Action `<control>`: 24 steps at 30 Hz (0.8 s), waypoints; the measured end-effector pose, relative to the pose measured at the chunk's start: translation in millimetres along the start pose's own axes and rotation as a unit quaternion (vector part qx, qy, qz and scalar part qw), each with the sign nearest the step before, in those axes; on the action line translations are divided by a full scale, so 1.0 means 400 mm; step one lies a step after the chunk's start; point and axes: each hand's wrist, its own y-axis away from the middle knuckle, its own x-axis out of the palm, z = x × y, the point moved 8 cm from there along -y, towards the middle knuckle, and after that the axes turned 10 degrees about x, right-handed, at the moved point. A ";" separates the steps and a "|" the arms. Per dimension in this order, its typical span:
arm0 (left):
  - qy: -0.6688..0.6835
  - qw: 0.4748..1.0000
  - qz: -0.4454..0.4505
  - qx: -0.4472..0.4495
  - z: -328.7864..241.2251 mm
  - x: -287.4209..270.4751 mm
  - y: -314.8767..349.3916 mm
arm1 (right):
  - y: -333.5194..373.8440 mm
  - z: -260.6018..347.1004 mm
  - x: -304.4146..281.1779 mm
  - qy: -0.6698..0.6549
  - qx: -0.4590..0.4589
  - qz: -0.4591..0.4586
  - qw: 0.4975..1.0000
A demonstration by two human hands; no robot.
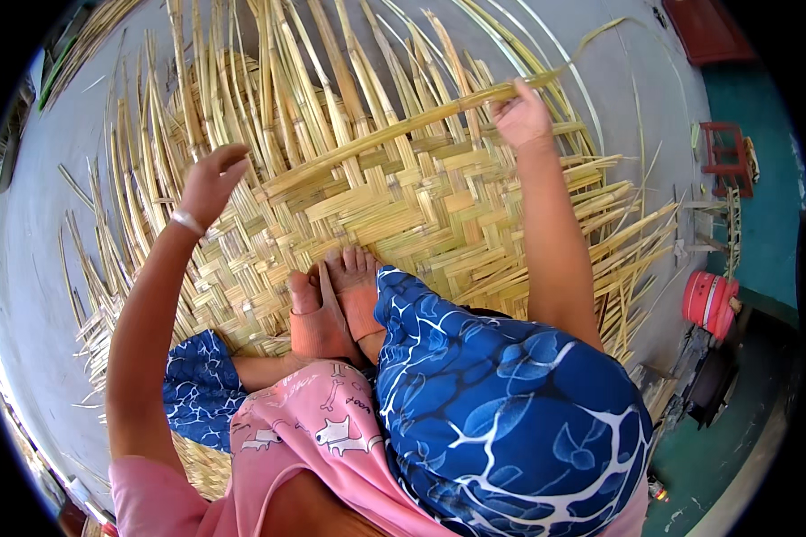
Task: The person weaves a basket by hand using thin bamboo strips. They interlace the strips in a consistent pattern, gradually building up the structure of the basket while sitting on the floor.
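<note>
A half-woven mat (439, 215) of flat yellow-green reed strips lies on the floor under my feet, its loose ends fanning out at the far side and both sides. Across its far part slants one long split reed (376, 136), its thin tail curling away at the upper right. My right hand (522, 118) pinches this reed between thumb and fingers, at the mat's far right. On the left, my left hand (215, 183) hovers over the upright strips near the reed's other end, fingers loosely bent and apart, nothing visible in them.
My feet in orange sandals (322, 331) press on the woven part. To the right stand a small red stool (722, 159) and a red-pink round container (709, 304). A dark red piece of furniture (707, 31) is at the upper right. More strips (85, 45) lie at the upper left.
</note>
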 end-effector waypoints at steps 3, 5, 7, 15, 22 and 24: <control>0.048 0.995 0.087 0.022 -0.089 0.138 -0.083 | 0.080 0.126 0.052 0.041 -0.086 0.096 0.991; 0.067 0.990 0.120 0.031 -0.131 0.215 -0.113 | 0.112 0.187 0.045 0.099 -0.137 0.102 0.980; 0.071 0.984 0.162 0.030 -0.160 0.280 -0.141 | 0.087 0.194 -0.051 0.152 -0.111 0.005 0.982; 0.053 0.981 0.182 0.031 -0.189 0.368 -0.200 | 0.019 0.164 -0.208 0.022 -0.056 -0.099 0.993; 0.031 0.974 0.158 0.157 -0.402 0.389 -0.280 | 0.170 0.290 -0.060 -0.008 -0.168 -0.003 0.986; 0.054 0.968 0.164 0.183 -0.505 0.404 -0.305 | 0.259 0.310 0.021 0.025 -0.210 0.042 0.977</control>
